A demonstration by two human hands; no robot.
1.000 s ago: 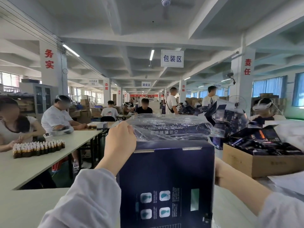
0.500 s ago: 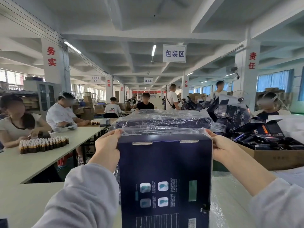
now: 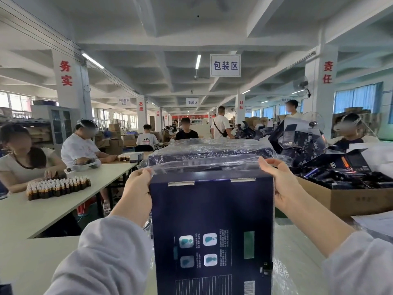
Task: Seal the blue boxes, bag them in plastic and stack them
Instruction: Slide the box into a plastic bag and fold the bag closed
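A dark blue box (image 3: 212, 211) stands upright in front of me, its printed back facing me and its top flap closed. My left hand (image 3: 138, 188) grips its upper left corner, fingers curled round the edge of a clear plastic bag (image 3: 204, 165). My right hand (image 3: 276, 184) lies against the upper right corner, thumb at the plastic's edge. The bag's mouth stretches across the box top. Behind it lies a stack of bagged blue boxes (image 3: 210, 153).
A cardboard carton (image 3: 348, 199) of loose dark blue packs sits at right, with folded blue boxes (image 3: 297, 139) piled behind it. Clear plastic sheets (image 3: 297, 258) cover the table at right. Several small brown bottles (image 3: 57, 186) stand on the left table, where people sit working.
My right hand has come up from beside the box to its upper right corner. Both hands now hold the bag's mouth at the box top, where before only the left did.
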